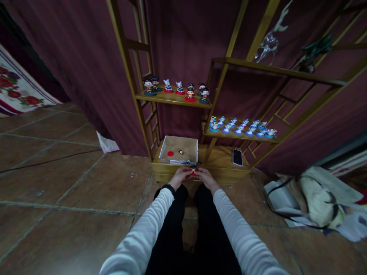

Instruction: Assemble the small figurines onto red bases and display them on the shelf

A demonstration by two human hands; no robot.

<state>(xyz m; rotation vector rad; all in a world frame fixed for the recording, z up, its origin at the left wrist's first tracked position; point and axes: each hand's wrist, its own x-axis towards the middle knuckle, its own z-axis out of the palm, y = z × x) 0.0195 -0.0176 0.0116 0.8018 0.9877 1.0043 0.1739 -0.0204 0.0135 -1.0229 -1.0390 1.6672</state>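
Note:
Both my hands meet in front of the low wooden shelf, closed on one small figurine with a dark top and a red base. My left hand grips it from the left, and my right hand from the right. Fine details of the figurine are covered by my fingers. Just beyond it, an open cardboard box sits on the bottom shelf. Inside the box lie a red disc and a small figurine piece, apart from each other.
Several dark-haired figurines stand on the upper left shelf. Blue and white figurines line the right shelf. A phone lies at the lower right. Glass ornaments stand higher up. Bags rest on the floor at right; a cable crosses the left.

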